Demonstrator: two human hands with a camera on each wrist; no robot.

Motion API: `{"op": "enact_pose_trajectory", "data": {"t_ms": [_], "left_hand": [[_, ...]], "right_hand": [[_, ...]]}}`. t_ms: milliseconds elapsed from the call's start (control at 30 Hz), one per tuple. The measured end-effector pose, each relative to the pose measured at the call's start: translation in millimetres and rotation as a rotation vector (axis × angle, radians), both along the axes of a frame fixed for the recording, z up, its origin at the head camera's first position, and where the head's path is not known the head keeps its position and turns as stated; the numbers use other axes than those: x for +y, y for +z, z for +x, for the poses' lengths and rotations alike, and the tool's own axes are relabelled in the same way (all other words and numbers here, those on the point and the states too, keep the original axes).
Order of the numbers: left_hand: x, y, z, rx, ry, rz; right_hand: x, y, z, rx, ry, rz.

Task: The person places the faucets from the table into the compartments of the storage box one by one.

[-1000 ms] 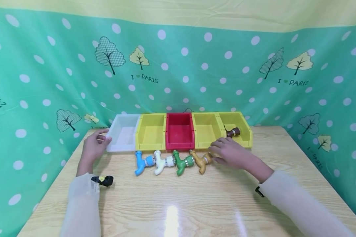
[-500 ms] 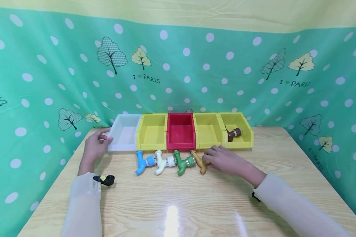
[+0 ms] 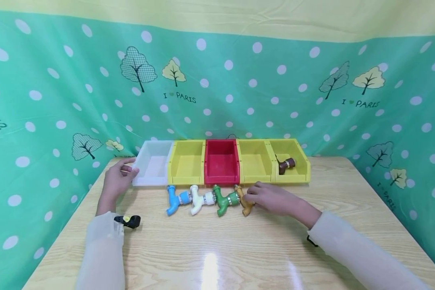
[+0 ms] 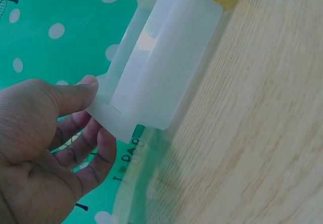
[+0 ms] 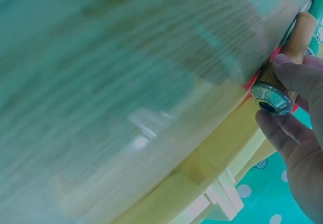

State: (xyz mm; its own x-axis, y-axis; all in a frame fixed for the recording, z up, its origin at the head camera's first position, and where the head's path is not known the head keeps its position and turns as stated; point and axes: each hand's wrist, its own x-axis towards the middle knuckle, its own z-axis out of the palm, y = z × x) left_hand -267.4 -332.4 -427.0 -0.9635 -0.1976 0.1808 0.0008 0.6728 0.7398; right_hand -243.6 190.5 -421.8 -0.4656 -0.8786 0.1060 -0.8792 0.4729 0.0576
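My left hand [image 3: 117,180] pinches the side rim of the white bin [image 3: 149,182] at the left end of the row; in the left wrist view the thumb lies on the wall and the fingers curl behind it. With thumb and fingers my right hand [image 3: 275,198] grips the handle of a mustard-yellow tap [image 3: 246,206], partly hidden by the hand. The right wrist view shows this tap [image 5: 299,36] between thumb and fingers. Left of it on the table lie a green tap [image 3: 222,202], a white tap [image 3: 199,201] and a blue tap [image 3: 175,200].
Right of the white bin stand a yellow bin [image 3: 185,179], a red bin [image 3: 222,179] and two more yellow ones. The rightmost yellow bin [image 3: 293,178] holds a dark brown tap [image 3: 284,165]. A polka-dot curtain [image 3: 235,76] hangs behind the wooden table [image 3: 174,249].
My right hand has moved left and down from beside the bins onto the mustard-yellow tap and has taken hold of it. The left hand stays at the white bin.
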Motion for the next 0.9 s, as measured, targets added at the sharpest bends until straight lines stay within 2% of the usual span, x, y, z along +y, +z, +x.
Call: {"op": "enact_pose_trajectory", "data": {"t_ms": [200, 400, 567, 700, 900], "left_hand": [[-0.2, -0.6, -0.1, 0.009, -0.002, -0.004], [-0.8, -0.5, 0.0, 0.021, -0.009, -0.008], [-0.2, 0.4, 0.7, 0.012, -0.005, -0.004], [0.6, 1.0, 0.9, 0.002, 0.0, -0.006], [1.1, 0.6, 0.3, -0.005, 0.0, -0.008]], "right_hand": [[2, 1.7, 7.3, 0.021, 0.023, 0.03], [6, 6.2, 16.7, 0.056, 0.005, 0.068], [12, 16.5, 21.6, 0.101, 0.029, 0.021], [16, 25.1, 16.6, 0.116, 0.023, -0.036], [20, 34.2, -1.6, 0.121, -0.051, -0.039]]}}
